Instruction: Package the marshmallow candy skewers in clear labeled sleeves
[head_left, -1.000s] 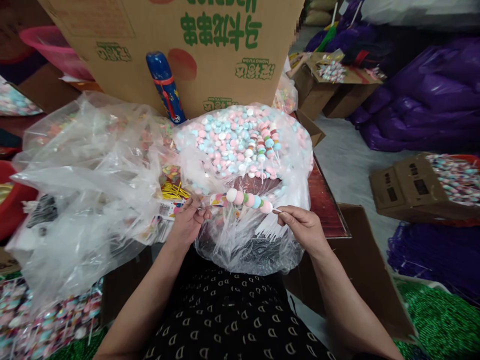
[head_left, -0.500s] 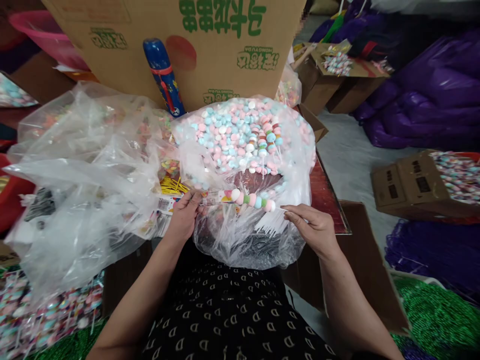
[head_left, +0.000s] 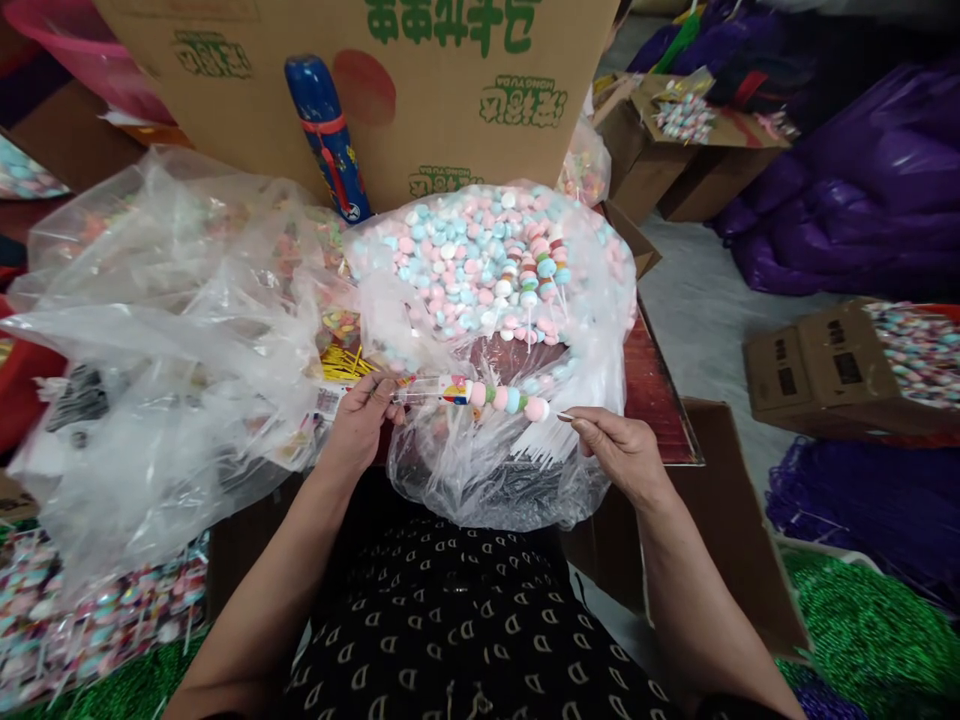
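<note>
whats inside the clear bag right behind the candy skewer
The clear bag holds a heap of pink, blue and white candies and some filled skewers. Anything deeper is hidden by the heap.

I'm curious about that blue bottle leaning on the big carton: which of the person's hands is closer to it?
The left hand. It sits below the blue bottle, slightly to its right, pinching the candy skewer. The right hand is much farther right, at the skewer's other end.

The cardboard box (head_left: 420,90) is cut off by the top edge, its green print incomplete, and crumpled clear plastic (head_left: 165,330) blurs the sweets beneath.
</note>
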